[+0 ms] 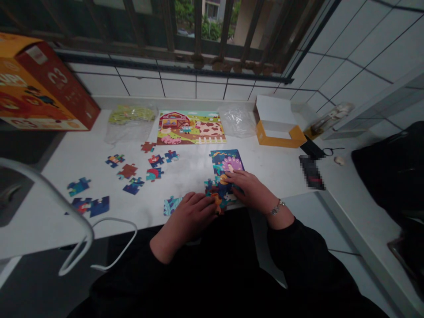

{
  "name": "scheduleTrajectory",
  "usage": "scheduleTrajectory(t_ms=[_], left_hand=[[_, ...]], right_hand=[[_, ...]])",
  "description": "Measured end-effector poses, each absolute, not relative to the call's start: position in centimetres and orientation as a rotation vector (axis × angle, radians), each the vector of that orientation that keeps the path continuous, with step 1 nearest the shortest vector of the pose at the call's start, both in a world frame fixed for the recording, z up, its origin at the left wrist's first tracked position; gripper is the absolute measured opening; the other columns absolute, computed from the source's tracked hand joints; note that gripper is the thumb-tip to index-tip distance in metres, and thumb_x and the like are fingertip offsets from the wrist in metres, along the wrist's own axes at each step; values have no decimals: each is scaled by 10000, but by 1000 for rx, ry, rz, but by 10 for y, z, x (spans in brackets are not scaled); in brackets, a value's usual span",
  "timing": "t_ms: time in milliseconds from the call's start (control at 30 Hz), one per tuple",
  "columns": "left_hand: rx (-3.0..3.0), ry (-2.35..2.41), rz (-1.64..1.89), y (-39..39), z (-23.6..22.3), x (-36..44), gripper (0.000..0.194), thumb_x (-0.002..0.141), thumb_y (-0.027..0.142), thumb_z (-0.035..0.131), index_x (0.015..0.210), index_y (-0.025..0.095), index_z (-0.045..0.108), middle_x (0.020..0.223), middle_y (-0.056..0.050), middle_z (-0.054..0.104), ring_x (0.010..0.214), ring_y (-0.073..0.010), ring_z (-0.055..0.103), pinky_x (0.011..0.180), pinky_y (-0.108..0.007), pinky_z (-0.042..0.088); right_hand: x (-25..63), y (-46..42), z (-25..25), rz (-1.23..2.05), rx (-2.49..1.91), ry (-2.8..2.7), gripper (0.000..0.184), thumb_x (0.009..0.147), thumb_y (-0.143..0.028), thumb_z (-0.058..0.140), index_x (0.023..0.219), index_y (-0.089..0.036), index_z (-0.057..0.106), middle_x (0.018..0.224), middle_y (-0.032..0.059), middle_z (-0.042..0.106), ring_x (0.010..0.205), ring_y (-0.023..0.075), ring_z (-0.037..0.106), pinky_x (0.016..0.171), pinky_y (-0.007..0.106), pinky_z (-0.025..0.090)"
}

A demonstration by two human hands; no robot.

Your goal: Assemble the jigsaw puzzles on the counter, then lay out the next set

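Note:
My left hand (190, 214) lies palm down at the near edge of a part-built peacock jigsaw puzzle (227, 165), its fingertips over an orange piece (217, 202). My right hand (250, 190) rests on the puzzle with spread fingers on the blue pieces. A bracelet circles my right wrist. Several loose jigsaw pieces (127, 171) lie to the left, and a blue piece (172, 205) sits just beyond my left hand. A finished farm jigsaw puzzle (190, 128) lies farther back.
The white counter (99, 150) runs beneath a barred window. A large orange puzzle box (39, 84), plastic bags (236, 123) and an open yellow box (274, 123) stand along the back. A curved grey rail (49, 185) rises at the left, and a black bag (387, 168) sits at the right.

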State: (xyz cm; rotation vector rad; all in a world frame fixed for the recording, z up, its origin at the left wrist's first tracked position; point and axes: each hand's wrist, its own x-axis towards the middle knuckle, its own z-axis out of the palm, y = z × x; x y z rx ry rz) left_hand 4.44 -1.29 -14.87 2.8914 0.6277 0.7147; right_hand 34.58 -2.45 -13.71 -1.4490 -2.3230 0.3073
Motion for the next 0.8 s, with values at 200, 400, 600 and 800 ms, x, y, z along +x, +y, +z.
scheduleTrajectory(t_ms=[200, 400, 600, 800], left_hand=[[2818, 740, 629, -12, -142, 11, 206, 1080, 300, 681, 1272, 244, 729, 1334, -70, 772, 1131, -268, 683, 956, -445, 489], [2788, 799, 653, -12, -136, -19, 267, 1089, 313, 667, 1343, 253, 726, 1340, -84, 774, 1150, -276, 699, 971, -453, 514], [2748, 728, 599, -16, -142, -24, 328, 1093, 290, 651, 1418, 252, 671, 1418, -99, 731, 1280, -280, 689, 1103, -502, 529], [2743, 614, 650, -19, -151, 3, 315, 1094, 244, 635, 1409, 236, 651, 1425, -103, 720, 1330, -266, 681, 1166, -512, 541]], right_hand=[[341, -28, -133, 293, -1465, -2341, 557, 1001, -287, 777, 1538, -278, 631, 1625, 125, 616, 1508, 341, 571, 1251, 626, 492], [334, -25, -137, 257, -1404, -2378, 447, 1023, -276, 762, 1462, -294, 683, 1571, 99, 665, 1441, 317, 636, 1208, 578, 534], [330, -17, -139, 183, -1471, -2363, 393, 1025, -222, 745, 1415, -250, 706, 1493, 124, 718, 1339, 318, 693, 1115, 552, 579], [325, -10, -137, 88, -1525, -2351, 271, 1081, -220, 641, 1330, -194, 744, 1382, 164, 758, 1293, 323, 702, 1099, 533, 571]])
